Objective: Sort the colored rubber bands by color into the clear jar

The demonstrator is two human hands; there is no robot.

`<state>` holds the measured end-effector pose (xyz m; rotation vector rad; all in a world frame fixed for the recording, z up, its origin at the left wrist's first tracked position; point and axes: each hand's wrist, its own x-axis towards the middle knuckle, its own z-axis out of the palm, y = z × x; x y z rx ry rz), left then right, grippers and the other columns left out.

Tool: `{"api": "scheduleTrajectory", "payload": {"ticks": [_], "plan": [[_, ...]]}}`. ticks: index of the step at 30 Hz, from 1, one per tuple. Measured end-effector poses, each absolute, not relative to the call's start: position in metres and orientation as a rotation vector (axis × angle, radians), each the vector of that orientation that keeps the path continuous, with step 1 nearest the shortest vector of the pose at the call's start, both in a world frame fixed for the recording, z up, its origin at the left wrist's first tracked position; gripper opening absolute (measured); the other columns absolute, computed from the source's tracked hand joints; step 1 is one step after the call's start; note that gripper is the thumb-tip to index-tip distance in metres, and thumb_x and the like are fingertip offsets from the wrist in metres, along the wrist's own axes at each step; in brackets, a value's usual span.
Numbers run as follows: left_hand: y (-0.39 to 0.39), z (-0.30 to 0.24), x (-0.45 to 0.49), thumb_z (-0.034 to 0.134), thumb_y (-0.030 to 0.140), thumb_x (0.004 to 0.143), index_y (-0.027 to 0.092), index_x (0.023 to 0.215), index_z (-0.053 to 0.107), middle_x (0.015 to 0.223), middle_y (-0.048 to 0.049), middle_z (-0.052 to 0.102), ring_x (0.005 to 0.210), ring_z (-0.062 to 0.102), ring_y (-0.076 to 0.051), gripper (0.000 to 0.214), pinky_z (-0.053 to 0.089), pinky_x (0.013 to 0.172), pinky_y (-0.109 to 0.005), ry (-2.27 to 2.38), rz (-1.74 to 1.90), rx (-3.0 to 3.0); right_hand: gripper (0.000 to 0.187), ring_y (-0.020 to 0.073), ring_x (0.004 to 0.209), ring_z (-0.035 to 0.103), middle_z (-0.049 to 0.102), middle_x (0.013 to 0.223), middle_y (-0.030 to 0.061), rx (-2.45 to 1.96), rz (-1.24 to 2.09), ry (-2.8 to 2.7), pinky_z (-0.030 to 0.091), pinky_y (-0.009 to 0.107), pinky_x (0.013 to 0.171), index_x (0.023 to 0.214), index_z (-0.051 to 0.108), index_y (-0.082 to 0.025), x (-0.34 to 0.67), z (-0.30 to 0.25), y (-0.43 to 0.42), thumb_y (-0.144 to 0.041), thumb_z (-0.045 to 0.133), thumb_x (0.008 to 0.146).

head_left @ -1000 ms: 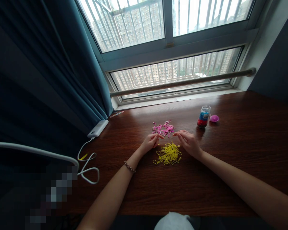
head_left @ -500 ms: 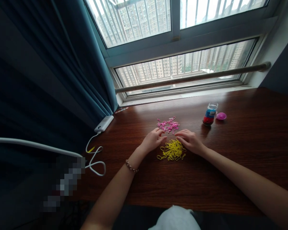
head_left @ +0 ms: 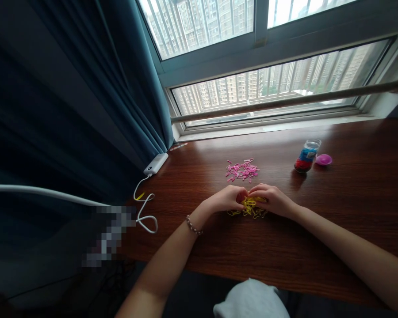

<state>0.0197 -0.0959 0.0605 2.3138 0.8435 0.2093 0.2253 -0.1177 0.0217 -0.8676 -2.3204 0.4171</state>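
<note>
My left hand (head_left: 231, 198) curls round the left side of a pile of small yellow safety pins (head_left: 252, 206). From the right, my right hand (head_left: 272, 198) closes over the same pile, its fingertips nearly meeting those of the left. Some yellow pins are pressed between the two hands; others spill out below on the brown table (head_left: 212, 251). Just beyond my hands lies a loose, spread heap of pink safety pins (head_left: 242, 170), touched by neither hand. My palms and part of the yellow pile are hidden.
A glass jar (head_left: 307, 157) with blue and red contents stands at the right, a pink lid (head_left: 324, 159) beside it. A white power bank (head_left: 155, 164) with a white cable (head_left: 147, 224) lies at the left by the blue curtain (head_left: 146, 106). A window backs the table.
Both hands have come down from between the heaps onto the yellow pins and drawn together around them. The camera view has turned slightly left.
</note>
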Motion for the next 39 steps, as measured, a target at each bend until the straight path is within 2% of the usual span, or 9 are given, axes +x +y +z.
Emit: {"api": "scheduleTrajectory", "payload": {"ticks": [3,14,26,33,39], "plan": [[-0.1,0.061,0.024,0.06,0.016,0.067,0.014,0.089,0.059,0.067,0.0028,0.054,0.058,0.045,-0.008,0.023,0.034,0.052,-0.018,0.88,0.266,2.337,0.018,0.0152,0.083,0.059,0.064,0.094,0.0051,-0.88,0.409,-2.275,0.048,0.026,0.074,0.093,0.065,-0.022,0.225,0.022,-0.119,-0.021,0.054,0.079],[-0.095,0.057,0.028,0.054,0.016,0.072,0.013,0.08,0.06,0.073,-0.0015,0.055,0.067,0.048,-0.01,0.01,0.04,0.06,-0.021,0.918,0.698,2.306,0.018,0.017,0.079,0.061,0.065,0.089,0.0048,-0.981,0.32,-2.005,0.049,0.029,0.072,0.091,0.064,-0.022,0.227,0.024,-0.12,-0.022,0.048,0.082],[-0.092,0.061,0.019,0.056,0.027,0.073,0.011,0.075,0.061,0.07,-0.002,0.058,0.065,0.051,-0.011,0.017,0.041,0.061,-0.022,0.948,0.754,1.986,0.017,0.0167,0.073,0.061,0.066,0.081,0.0045,-1.019,0.353,-1.859,0.048,0.028,0.067,0.083,0.065,-0.02,0.229,0.033,-0.124,-0.025,0.049,0.082],[-0.091,0.059,0.008,0.06,0.03,0.07,0.008,0.077,0.061,0.064,-0.0025,0.058,0.057,0.052,-0.01,0.023,0.042,0.057,-0.022,0.919,0.785,1.635,0.019,0.0173,0.068,0.063,0.069,0.078,0.0053,-1.107,0.621,-1.648,0.05,0.028,0.063,0.081,0.067,-0.017,0.227,0.031,-0.122,-0.03,0.054,0.076],[-0.097,0.052,0.007,0.061,0.033,0.069,0.01,0.081,0.063,0.072,-0.0046,0.061,0.062,0.054,-0.012,0.026,0.044,0.057,-0.023,1.015,0.666,1.756,0.018,0.0177,0.073,0.064,0.069,0.078,0.0043,-1.028,0.934,-1.679,0.052,0.03,0.069,0.08,0.068,-0.016,0.232,0.028,-0.112,-0.028,0.06,0.069]]}}
